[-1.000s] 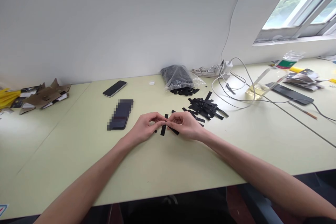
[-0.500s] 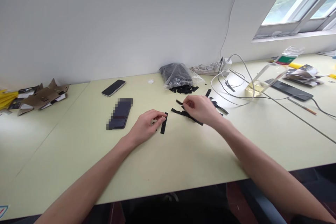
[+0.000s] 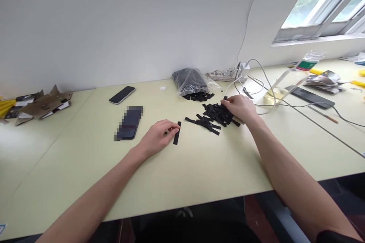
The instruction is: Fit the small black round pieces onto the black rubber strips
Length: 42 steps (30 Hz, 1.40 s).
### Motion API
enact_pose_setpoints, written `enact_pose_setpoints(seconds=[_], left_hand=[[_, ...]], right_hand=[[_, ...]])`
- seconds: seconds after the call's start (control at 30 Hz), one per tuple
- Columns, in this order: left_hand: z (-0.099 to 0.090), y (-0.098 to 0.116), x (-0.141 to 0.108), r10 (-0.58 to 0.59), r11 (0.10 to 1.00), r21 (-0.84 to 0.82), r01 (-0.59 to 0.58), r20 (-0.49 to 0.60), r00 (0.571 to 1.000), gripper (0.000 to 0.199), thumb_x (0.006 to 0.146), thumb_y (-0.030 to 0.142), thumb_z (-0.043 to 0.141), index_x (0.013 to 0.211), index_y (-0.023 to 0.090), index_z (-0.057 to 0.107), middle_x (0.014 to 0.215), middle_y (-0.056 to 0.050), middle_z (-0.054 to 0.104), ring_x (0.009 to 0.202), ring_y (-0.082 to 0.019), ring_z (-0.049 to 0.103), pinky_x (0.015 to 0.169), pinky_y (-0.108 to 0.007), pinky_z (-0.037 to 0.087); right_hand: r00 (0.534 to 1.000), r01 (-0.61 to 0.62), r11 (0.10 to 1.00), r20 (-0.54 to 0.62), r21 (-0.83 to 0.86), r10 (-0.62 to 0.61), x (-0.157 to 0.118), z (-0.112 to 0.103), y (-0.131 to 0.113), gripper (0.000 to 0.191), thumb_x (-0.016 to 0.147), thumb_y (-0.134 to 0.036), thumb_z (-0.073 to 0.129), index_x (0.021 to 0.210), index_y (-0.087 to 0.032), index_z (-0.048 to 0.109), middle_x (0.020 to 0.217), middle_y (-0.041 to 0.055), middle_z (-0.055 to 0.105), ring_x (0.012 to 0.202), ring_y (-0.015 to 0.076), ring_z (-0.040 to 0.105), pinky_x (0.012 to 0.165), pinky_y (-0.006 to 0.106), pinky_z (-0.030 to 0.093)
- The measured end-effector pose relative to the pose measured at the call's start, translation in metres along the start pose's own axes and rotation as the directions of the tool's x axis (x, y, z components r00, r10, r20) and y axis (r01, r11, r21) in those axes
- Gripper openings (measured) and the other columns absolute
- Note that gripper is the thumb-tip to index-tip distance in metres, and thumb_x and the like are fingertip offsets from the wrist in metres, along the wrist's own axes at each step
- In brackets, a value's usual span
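My left hand (image 3: 157, 135) lies on the pale green table (image 3: 85, 171) with its fingers curled, a small black disc (image 3: 165, 133) showing at the fingertips. Just right of those fingers, a narrow black strip (image 3: 177, 133) lies apart from them. My right hand (image 3: 239, 108) rests on a heap of black strips (image 3: 218, 114), its fingertips among them. Its palm hides part of the heap. A looser group of black strips (image 3: 203, 123) lies to the heap's left, touching it.
Behind the strips stands a clear plastic bag of black strips (image 3: 189, 81). Two phones (image 3: 122, 95) (image 3: 129, 123) lie to the left. White cables (image 3: 245, 83) and a power strip (image 3: 221, 76) lie back right, beyond my right hand.
My right hand has moved from beside my left hand to the heap, and the strips now lie gathered under it. My left hand has drawn slightly left from the lone strip.
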State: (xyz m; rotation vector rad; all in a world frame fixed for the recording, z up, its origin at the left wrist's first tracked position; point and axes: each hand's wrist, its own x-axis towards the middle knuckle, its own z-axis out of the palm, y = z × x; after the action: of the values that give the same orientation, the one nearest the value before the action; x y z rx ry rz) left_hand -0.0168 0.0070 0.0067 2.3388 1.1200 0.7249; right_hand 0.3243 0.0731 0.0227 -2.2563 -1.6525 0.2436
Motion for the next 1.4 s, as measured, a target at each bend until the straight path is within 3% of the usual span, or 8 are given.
enact_pose_setpoints(seconds=[0.27, 0.47, 0.67, 0.77, 0.87, 0.97, 1.17, 1.4], left_hand=[[0.001, -0.002, 0.000, 0.005, 1.000, 0.004, -0.005, 0.015, 1.000, 0.029, 0.103, 0.039, 0.049, 0.107, 0.023, 0.072, 0.106, -0.006, 0.073, 0.097, -0.022, 0.066, 0.088, -0.036, 0.052], [0.002, -0.001, 0.001, 0.006, 1.000, 0.013, -0.006, 0.006, 1.000, 0.028, 0.103, 0.038, 0.049, 0.106, 0.023, 0.072, 0.103, -0.006, 0.073, 0.097, -0.022, 0.066, 0.088, -0.035, 0.051], [0.000, -0.003, 0.001, -0.014, 0.999, 0.039, 0.015, -0.016, 1.000, 0.028, 0.103, 0.039, 0.048, 0.108, 0.023, 0.071, 0.102, -0.006, 0.072, 0.095, -0.021, 0.066, 0.090, -0.036, 0.050], [-0.001, -0.006, 0.001, 0.009, 0.997, 0.079, -0.011, 0.026, 1.000, 0.027, 0.098, 0.044, 0.058, 0.109, 0.023, 0.072, 0.102, -0.006, 0.072, 0.096, -0.022, 0.064, 0.089, -0.037, 0.049], [-0.004, -0.008, 0.002, 0.031, 0.990, 0.140, -0.034, 0.026, 0.999, 0.027, 0.096, 0.044, 0.060, 0.108, 0.023, 0.072, 0.102, -0.006, 0.072, 0.096, -0.023, 0.064, 0.093, -0.040, 0.047], [-0.011, -0.008, 0.004, -0.043, 0.988, 0.145, 0.052, -0.064, 0.997, 0.029, 0.102, 0.040, 0.049, 0.106, 0.022, 0.071, 0.100, -0.006, 0.072, 0.096, -0.023, 0.065, 0.094, -0.040, 0.046], [-0.033, -0.006, 0.005, -0.125, 0.989, 0.082, 0.124, 0.010, 0.992, 0.030, 0.099, 0.042, 0.051, 0.092, 0.023, 0.073, 0.093, -0.005, 0.074, 0.082, -0.020, 0.066, 0.070, -0.031, 0.049], [-0.050, 0.003, 0.002, -0.094, 0.995, -0.010, 0.103, 0.321, 0.942, 0.020, 0.089, 0.040, 0.062, 0.088, 0.026, 0.076, 0.083, -0.003, 0.073, 0.076, -0.019, 0.065, 0.063, -0.027, 0.048]], right_hand=[[0.982, 0.084, 0.871, -0.190, 0.484, 0.011, -0.001, 0.000, -0.005, 0.021, 0.083, -0.036, 0.063, 0.078, -0.017, 0.073, 0.074, 0.0062, 0.068, 0.063, 0.0179, 0.054, 0.062, 0.033, 0.042], [0.987, 0.144, 0.632, -0.064, 0.761, -0.146, -0.029, -0.024, -0.028, 0.027, 0.081, -0.045, 0.070, 0.075, -0.018, 0.069, 0.057, 0.0003, 0.050, 0.050, 0.0108, 0.036, 0.045, 0.027, 0.029], [0.947, 0.161, 0.767, 0.121, 0.621, -0.297, -0.047, -0.015, -0.044, 0.030, 0.085, -0.046, 0.066, 0.073, -0.018, 0.064, 0.060, 0.0000, 0.053, 0.051, 0.0109, 0.041, 0.049, 0.027, 0.030], [0.962, 0.249, 0.910, 0.023, 0.333, -0.271, -0.042, -0.007, -0.042, 0.021, 0.084, -0.039, 0.065, 0.076, -0.019, 0.063, 0.068, 0.0018, 0.060, 0.057, 0.0142, 0.048, 0.055, 0.029, 0.032], [0.948, 0.308, 0.936, -0.139, 0.170, -0.286, -0.039, -0.002, -0.041, 0.019, 0.087, -0.038, 0.064, 0.093, -0.020, 0.065, 0.080, 0.0042, 0.064, 0.067, 0.0187, 0.054, 0.061, 0.030, 0.035], [0.859, 0.512, 0.835, -0.133, 0.203, -0.494, -0.049, 0.007, -0.048, 0.020, 0.094, -0.034, 0.056, 0.103, -0.021, 0.068, 0.097, 0.0075, 0.066, 0.075, 0.0194, 0.059, 0.066, 0.031, 0.040], [0.507, 0.807, 0.526, 0.142, 0.270, -0.850, -0.092, 0.035, -0.073, 0.032, 0.101, -0.025, 0.048, 0.125, -0.025, 0.069, 0.114, 0.0101, 0.064, 0.091, 0.0210, 0.064, 0.075, 0.031, 0.044], [0.467, 0.837, 0.495, 0.166, 0.235, -0.869, -0.100, 0.035, -0.080, 0.020, 0.100, -0.021, 0.049, 0.097, -0.017, 0.069, 0.095, 0.0085, 0.063, 0.080, 0.0176, 0.057, 0.069, 0.029, 0.040]])
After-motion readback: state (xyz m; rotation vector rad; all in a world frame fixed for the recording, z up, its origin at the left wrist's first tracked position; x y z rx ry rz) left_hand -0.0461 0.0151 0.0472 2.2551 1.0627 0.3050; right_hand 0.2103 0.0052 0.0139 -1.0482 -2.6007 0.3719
